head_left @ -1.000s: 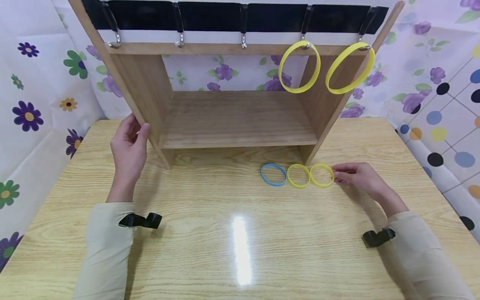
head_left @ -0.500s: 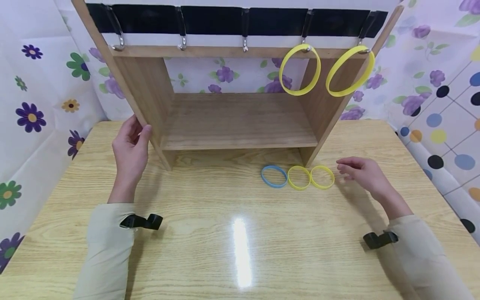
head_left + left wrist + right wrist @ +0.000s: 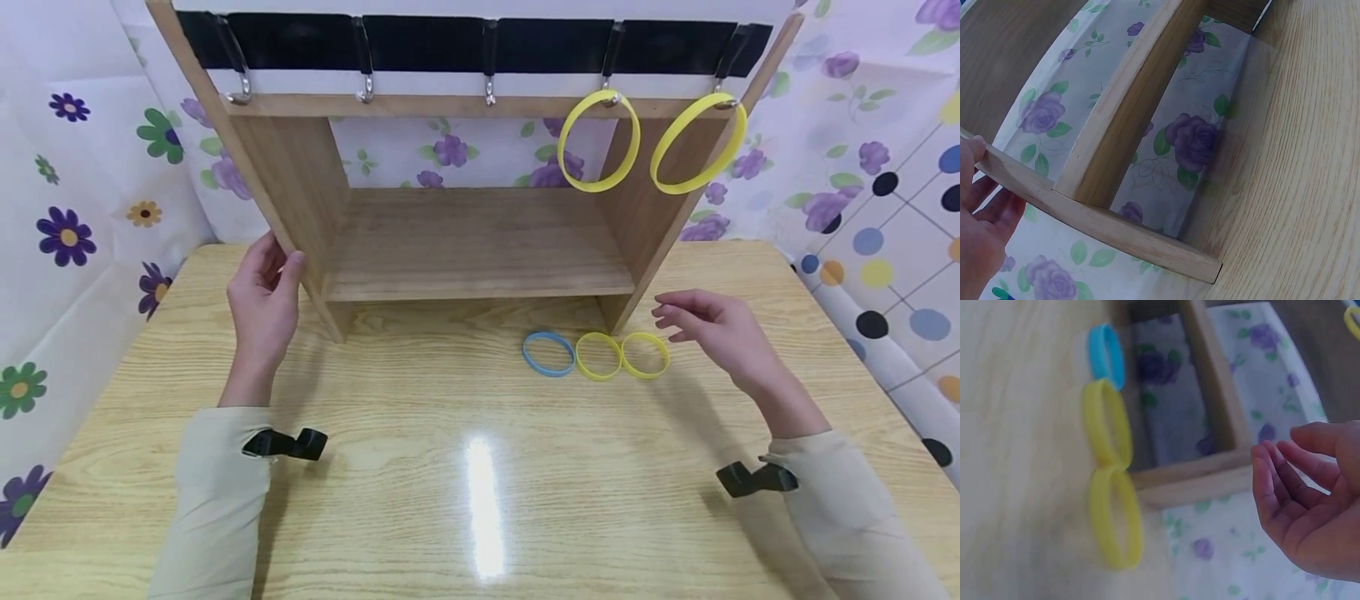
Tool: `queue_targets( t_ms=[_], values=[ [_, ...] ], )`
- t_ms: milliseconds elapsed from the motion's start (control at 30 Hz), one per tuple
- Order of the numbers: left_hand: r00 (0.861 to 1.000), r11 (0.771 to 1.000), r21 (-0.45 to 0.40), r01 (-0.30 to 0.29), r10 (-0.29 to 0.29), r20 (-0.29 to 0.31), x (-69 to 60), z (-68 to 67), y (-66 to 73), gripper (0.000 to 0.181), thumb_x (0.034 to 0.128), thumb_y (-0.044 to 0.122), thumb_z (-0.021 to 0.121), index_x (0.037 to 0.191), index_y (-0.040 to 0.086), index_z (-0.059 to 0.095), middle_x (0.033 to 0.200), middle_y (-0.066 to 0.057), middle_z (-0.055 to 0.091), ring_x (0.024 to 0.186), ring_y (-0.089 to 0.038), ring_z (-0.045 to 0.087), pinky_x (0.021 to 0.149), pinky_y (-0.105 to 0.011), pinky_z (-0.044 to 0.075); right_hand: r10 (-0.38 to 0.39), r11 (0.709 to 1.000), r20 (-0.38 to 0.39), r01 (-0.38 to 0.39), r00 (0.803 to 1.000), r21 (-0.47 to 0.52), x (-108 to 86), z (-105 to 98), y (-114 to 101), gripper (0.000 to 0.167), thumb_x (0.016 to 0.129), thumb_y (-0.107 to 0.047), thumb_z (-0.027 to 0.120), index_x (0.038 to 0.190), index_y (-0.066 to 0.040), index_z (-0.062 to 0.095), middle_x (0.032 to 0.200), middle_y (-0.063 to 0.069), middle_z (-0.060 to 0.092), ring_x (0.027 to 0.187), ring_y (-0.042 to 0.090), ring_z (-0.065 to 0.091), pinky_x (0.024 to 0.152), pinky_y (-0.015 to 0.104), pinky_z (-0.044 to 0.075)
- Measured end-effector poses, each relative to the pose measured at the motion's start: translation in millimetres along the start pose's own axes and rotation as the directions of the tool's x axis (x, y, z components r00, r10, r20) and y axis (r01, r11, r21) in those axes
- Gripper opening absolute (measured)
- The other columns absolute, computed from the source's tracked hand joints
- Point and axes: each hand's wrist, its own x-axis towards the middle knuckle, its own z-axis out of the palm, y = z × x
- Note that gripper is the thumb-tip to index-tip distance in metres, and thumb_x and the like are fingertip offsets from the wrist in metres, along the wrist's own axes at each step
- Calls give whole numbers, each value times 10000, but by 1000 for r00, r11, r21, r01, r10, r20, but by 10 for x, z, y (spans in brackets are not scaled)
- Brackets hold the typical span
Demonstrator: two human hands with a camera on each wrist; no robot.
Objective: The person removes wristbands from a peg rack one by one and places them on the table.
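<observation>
My left hand (image 3: pixel 264 307) grips the left side panel of a wooden shelf (image 3: pixel 480 242), with the thumb on the near side and the fingers behind the edge. In the left wrist view the thumb and fingertips (image 3: pixel 1013 209) sit either side of that panel. Off the table, just right of the shelf's right foot, hovers my right hand (image 3: pixel 712 333), its fingers loosely bent around nothing. Below and left of it lie a blue ring (image 3: pixel 528 357) and two yellow rings in a touching row, the middle ring (image 3: pixel 577 360) and the right ring (image 3: pixel 667 367).
Along the shelf's top runs a black strip (image 3: pixel 427 43) with several metal hooks. Two yellow hoops hang on the right hooks, the inner hoop (image 3: pixel 562 150) and the outer hoop (image 3: pixel 742 137). Floral sheeting (image 3: pixel 67 317) stands behind and beside the wooden table (image 3: pixel 375 467).
My right hand has let go of the right yellow ring's edge, then risen and moved slightly toward the shelf. The rings stay in place, and my left hand keeps its grip.
</observation>
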Motion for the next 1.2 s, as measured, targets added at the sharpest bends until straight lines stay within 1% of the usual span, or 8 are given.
queue_targets(
  t_ms=[167, 400, 500, 767, 933, 1000, 1133, 1200],
  values=[
    [1000, 1000, 6, 11, -11, 3, -5, -1, 5, 351, 968, 66, 574, 1311, -4, 574, 1181, -135, 648, 1032, -86, 606, 852, -212, 472, -44, 995, -39, 47, 998, 83, 18, 1, -249, 423, 999, -281, 540, 1266, 45, 577, 1085, 33, 685, 927, 49, 644, 741, 228, 541],
    [1000, 1000, 15, 15, -16, 23, -11, 0, 21, 368, 972, 86, 572, 1336, 28, 565, 1243, -140, 626, 1089, -118, 591, 889, -241, 474, -176, 965, -63, 185, 982, 185, 60, -1, -547, 358, 991, -176, 557, 1223, 95, 583, 1100, 75, 684, 961, 130, 663, 731, 247, 548],
    [1000, 1000, 21, 11, -12, 22, -8, -1, 19, 370, 972, 86, 573, 1337, 30, 564, 1247, -134, 626, 1092, -123, 592, 894, -247, 476, -206, 953, -63, 214, 977, 212, 88, 12, -661, 343, 981, -158, 574, 1217, 91, 595, 1098, 57, 688, 968, 152, 665, 730, 251, 549],
    [1000, 1000, 26, 12, -12, 21, -8, -12, 9, 371, 970, 81, 574, 1337, 29, 563, 1243, -137, 626, 1090, -122, 591, 890, -246, 476, -235, 941, -78, 246, 969, 232, 161, 37, -976, 368, 967, -179, 602, 1243, 64, 601, 1122, 45, 691, 981, 120, 660, 744, 260, 547],
    [1000, 1000, 28, 9, -9, 21, -9, -19, 10, 371, 972, 84, 573, 1340, 36, 563, 1245, -137, 626, 1097, -124, 589, 895, -248, 475, -257, 915, -102, 276, 961, 294, 208, 84, -1121, 378, 948, -157, 629, 1264, 48, 599, 1132, 87, 688, 1003, 147, 660, 739, 266, 548],
    [1000, 1000, 27, 8, -8, 20, -9, -20, 12, 370, 971, 81, 573, 1338, 36, 565, 1242, -139, 627, 1094, -123, 590, 893, -247, 476, -253, 908, -119, 278, 960, 312, 225, 108, -1171, 382, 941, -150, 638, 1260, 57, 598, 1124, 99, 689, 999, 157, 663, 737, 271, 550],
    [1000, 1000, 27, 6, -7, 21, -8, -17, 17, 369, 969, 74, 575, 1335, 30, 566, 1238, -144, 628, 1089, -119, 593, 895, -249, 479, -230, 913, -151, 267, 961, 307, 264, 144, -1259, 402, 933, -177, 651, 1264, 46, 600, 1128, 102, 688, 1008, 173, 660, 743, 261, 547],
    [1000, 999, 33, 6, -6, 23, -7, -16, 18, 370, 969, 75, 575, 1337, 33, 565, 1242, -139, 627, 1093, -123, 592, 898, -254, 480, -217, 907, -165, 261, 962, 329, 285, 162, -1298, 408, 923, -184, 664, 1261, 37, 607, 1130, 107, 688, 1019, 188, 657, 756, 263, 545]
  ],
)
